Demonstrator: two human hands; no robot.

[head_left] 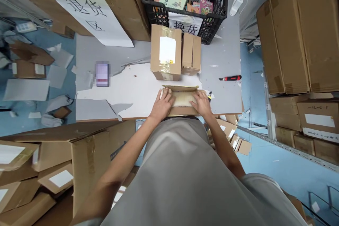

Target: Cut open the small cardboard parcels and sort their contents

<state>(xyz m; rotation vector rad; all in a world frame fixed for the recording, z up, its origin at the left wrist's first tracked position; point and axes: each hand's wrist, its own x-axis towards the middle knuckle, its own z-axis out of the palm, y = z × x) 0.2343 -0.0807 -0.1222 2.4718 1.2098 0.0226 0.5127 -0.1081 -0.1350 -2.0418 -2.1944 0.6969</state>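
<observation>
A small opened cardboard box (183,111) lies at the table's front edge, against my body, with its flaps spread. Inside it shows something pale and smooth (182,98), perhaps a wrapped item; its kind cannot be made out. My left hand (162,103) grips the box's left side, fingers bent over the edge. On the opposite side my right hand (202,103) holds the box wall, its thumb reaching inward over the pale content. Just beyond the right fingers, a yellow and black tool (210,95) is partly hidden.
Two closed cartons, a larger one (159,65) and a smaller one (195,54), stand behind the box. A black crate (215,24) holds packets. A red utility knife (231,78) lies right, a blurred purple object (102,74) left. Large cartons (91,159) flank the table (222,99).
</observation>
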